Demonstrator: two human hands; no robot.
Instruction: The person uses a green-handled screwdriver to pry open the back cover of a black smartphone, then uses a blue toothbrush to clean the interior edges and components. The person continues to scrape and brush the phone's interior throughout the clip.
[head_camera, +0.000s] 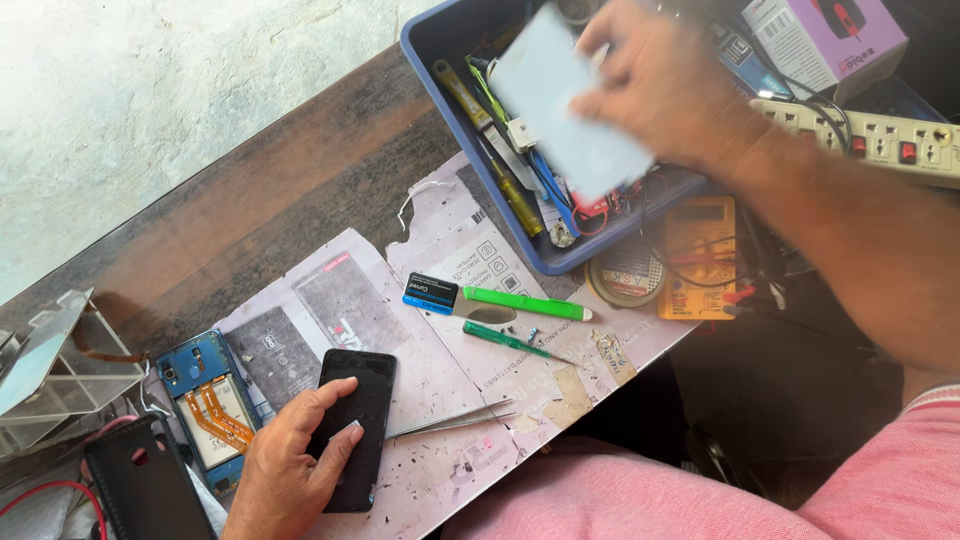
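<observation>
My left hand (292, 462) rests flat on a black phone panel (357, 420) lying on a worn paper mat (470, 375). Beside it to the left lies an opened blue phone body (205, 405) with orange flex cables showing. My right hand (665, 85) is raised over a blue plastic bin (440, 70) and grips a pale blue flat sheet (565, 100), blurred by motion. Metal tweezers (455, 420) lie on the mat just right of the black panel. A green screwdriver (510, 342) and a green-handled scraper (520, 303) lie further up the mat.
The bin holds several tools and wires. A yellow multimeter (700, 255) and a round solder spool (625, 275) sit right of the mat. A power strip (880, 140) and a purple box (825, 40) are at top right. A clear plastic stand (50, 370) and black case (140, 485) sit at left.
</observation>
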